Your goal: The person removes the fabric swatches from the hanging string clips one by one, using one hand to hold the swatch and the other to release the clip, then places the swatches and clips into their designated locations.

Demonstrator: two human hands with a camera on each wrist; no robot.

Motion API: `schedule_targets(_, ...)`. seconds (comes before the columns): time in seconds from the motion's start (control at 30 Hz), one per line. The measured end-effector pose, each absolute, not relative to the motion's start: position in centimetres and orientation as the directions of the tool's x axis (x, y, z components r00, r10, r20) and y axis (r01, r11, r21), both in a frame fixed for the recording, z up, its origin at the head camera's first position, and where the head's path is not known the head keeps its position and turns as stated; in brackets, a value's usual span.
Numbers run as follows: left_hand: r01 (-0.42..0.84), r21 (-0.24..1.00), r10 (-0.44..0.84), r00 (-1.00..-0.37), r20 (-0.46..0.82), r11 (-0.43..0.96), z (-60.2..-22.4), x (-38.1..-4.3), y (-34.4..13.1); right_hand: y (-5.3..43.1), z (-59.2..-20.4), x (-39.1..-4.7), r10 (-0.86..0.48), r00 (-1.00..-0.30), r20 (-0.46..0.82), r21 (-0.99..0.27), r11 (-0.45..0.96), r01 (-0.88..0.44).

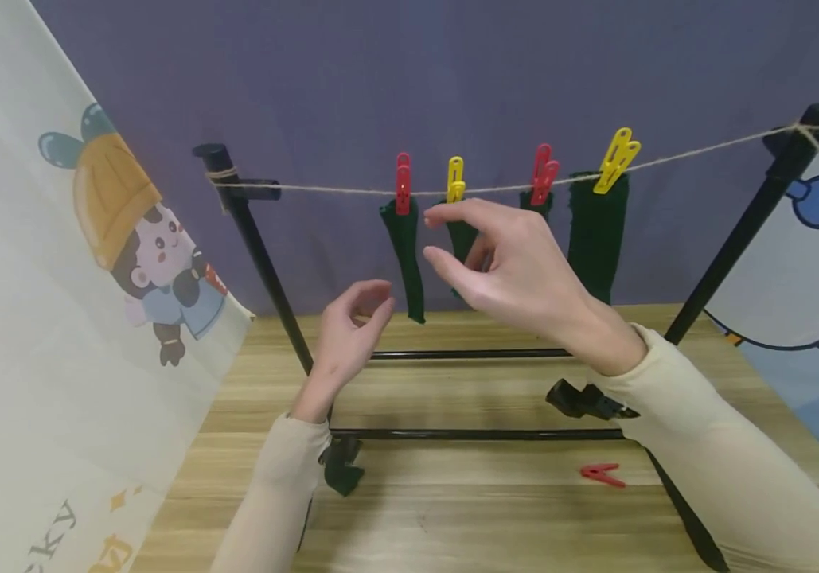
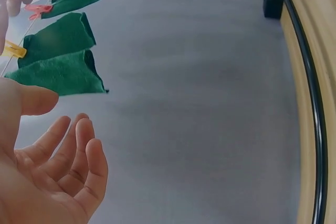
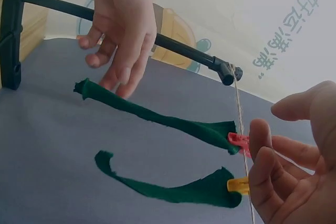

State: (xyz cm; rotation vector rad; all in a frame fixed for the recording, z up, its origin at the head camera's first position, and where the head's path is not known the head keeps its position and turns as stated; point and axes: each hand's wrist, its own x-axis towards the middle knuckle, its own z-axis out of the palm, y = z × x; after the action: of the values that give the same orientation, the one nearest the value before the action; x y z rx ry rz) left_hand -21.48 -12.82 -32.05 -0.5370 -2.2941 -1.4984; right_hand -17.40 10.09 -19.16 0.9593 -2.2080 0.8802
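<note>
Several dark green cloth pieces hang from a string, each by a clothespin. The narrow left cloth hangs from a red clothespin, the one beside it from a yellow clothespin. Further right are another red clothespin and a yellow clothespin with a wider cloth. My right hand, fingers loosely bent and holding nothing, is raised before the middle cloths and partly hides them. Lower, my left hand is also free of any object, near the left cloth's bottom end.
A black frame carries the string, with crossbars low down. On the wooden tabletop lie a loose red clothespin, a dark object by the right sleeve and a dark green piece near the left post.
</note>
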Motion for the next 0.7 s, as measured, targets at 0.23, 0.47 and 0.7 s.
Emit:
schedule_targets(0.23,0.526,0.799,0.151,-0.85,0.504,0.293,-30.5,-21.1,-11.5,9.3,-18.7,-17.5,-0.419,-0.613,0.67,-0.325,0.577,-0.749)
schedule_targets(0.47,0.55,0.8,0.149,-0.835,0.529,0.242,-28.3,-19.1,-10.7,8.9,-18.2,-17.3,-0.41,-0.635,0.655,-0.336,0.595,-0.731)
schedule_targets(0.7,0.533,0.814,0.139,-0.846,0.515,0.232,-27.4,-19.1,-10.2,8.2,-17.7,-17.1,-0.42,-0.632,0.652,-0.336,0.587,-0.737)
